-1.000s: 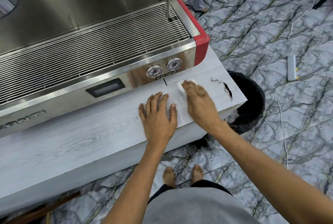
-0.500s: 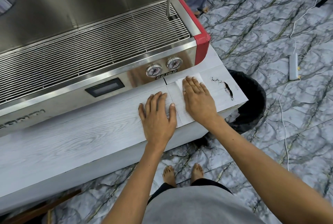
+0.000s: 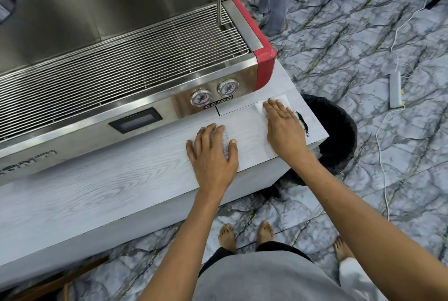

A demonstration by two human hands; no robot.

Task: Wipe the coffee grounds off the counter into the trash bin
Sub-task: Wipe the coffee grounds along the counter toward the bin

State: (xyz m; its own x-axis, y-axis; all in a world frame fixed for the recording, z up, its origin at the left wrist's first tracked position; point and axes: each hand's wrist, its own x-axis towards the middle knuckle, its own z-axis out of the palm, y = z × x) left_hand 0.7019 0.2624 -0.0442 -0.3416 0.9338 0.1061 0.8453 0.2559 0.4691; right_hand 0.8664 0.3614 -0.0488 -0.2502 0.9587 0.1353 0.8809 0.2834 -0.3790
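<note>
Right hand [image 3: 284, 128]: flat, fingers extended, pressing a white tissue [image 3: 283, 101] onto the counter [image 3: 97, 191].
Left hand [image 3: 212, 155]: open, palm down, empty.
Coffee grounds [image 3: 303, 124]: dark streak at the right hand's 3 o'clock, touching it.
Trash bin [image 3: 339, 131]: black-lined, at the grounds' 3 o'clock, beyond the counter's end.

head view: looking steeply down from above | facing the counter [image 3: 97, 194] edge, close | floor filling the frame's right
</note>
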